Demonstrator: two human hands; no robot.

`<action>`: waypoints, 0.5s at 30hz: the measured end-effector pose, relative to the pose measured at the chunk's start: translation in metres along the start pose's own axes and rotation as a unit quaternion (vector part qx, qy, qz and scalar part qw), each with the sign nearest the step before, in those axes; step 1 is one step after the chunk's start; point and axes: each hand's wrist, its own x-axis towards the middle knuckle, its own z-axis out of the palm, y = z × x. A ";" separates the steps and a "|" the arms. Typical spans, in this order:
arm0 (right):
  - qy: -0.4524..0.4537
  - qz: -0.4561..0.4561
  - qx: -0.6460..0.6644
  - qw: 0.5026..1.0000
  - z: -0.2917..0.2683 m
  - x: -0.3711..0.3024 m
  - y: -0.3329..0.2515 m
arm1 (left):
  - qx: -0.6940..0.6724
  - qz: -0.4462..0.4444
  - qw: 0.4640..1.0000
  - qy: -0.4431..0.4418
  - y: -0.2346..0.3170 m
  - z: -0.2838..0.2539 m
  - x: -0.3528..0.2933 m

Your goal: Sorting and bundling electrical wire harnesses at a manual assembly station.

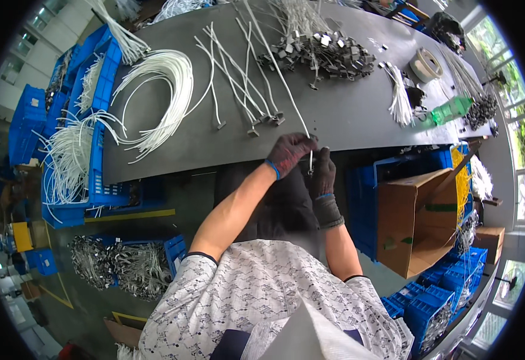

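My left hand [289, 155], in a dark red and black glove, pinches a long thin white cable [279, 71] near its lower end, just off the table's front edge. Close beside it is my right hand [324, 175] in a dark glove, its fingers closed next to the cable's tip; what they grip is too small to make out. Ahead of my hands several white cables [221, 72] with small dark metal end pieces [253, 131] lie across the grey table [238, 157]. To their left rests a looped bundle of white cables [175, 102].
A heap of dark metal pieces [334, 60] on wires lies at the back. Farther right are a tape roll [425, 65] and a green bottle [452, 111]. Blue crates [103, 180] of cables stand left; a cardboard box [409, 222] sits below the table at right.
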 end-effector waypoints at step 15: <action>-0.190 0.157 -0.079 0.966 0.083 0.115 0.011 | 0.438 0.205 0.854 0.193 0.030 -0.138 0.002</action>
